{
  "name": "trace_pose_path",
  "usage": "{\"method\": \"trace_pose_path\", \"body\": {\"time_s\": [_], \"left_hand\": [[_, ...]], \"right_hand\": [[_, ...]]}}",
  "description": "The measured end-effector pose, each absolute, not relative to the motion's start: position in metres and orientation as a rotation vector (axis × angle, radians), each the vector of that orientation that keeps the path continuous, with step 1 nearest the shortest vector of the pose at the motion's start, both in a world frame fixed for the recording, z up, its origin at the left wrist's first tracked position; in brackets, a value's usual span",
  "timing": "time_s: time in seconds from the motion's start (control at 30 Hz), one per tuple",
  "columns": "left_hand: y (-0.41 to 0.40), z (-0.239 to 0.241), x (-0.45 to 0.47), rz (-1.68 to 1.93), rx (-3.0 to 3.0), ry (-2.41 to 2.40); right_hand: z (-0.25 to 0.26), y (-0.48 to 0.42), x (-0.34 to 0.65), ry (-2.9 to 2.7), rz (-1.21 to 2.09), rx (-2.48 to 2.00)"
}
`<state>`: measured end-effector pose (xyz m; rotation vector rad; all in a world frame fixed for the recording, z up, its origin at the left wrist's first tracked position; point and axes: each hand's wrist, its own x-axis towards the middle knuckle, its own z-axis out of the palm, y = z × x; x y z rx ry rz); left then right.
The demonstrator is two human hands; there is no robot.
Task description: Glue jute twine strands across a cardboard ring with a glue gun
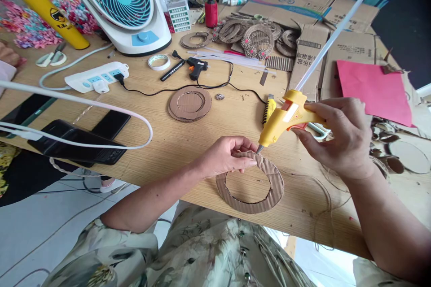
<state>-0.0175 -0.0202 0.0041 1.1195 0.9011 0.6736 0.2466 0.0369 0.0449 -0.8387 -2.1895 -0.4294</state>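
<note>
A corrugated cardboard ring (266, 202) lies flat near the front edge of the wooden table (188, 143). My left hand (226, 156) pinches the ring's upper left rim, fingers closed on it. My right hand (340, 136) grips a yellow hot glue gun (286, 117) with a long clear glue stick (333, 38) jutting from its back. The gun's nozzle touches the ring's top edge, right beside my left fingertips.
Further back lie another stack of cardboard rings (190, 104), a small black glue gun (196, 67), a tape roll (159, 61), a power strip (97, 77), a fan (123, 4), a red thread spool (211, 12), flattened boxes (313, 54) and pink paper (372, 89). Phones (81, 141) sit left.
</note>
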Motion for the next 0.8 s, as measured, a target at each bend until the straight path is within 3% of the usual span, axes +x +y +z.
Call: {"method": "trace_pose_path", "body": {"time_s": [0.8], "left_hand": [[-0.0201, 0.0068, -0.0173, 0.693, 1.119, 0.88]], "right_hand": [[0.0438, 0.0371, 0.2518, -2.195, -0.414, -0.836]]}}
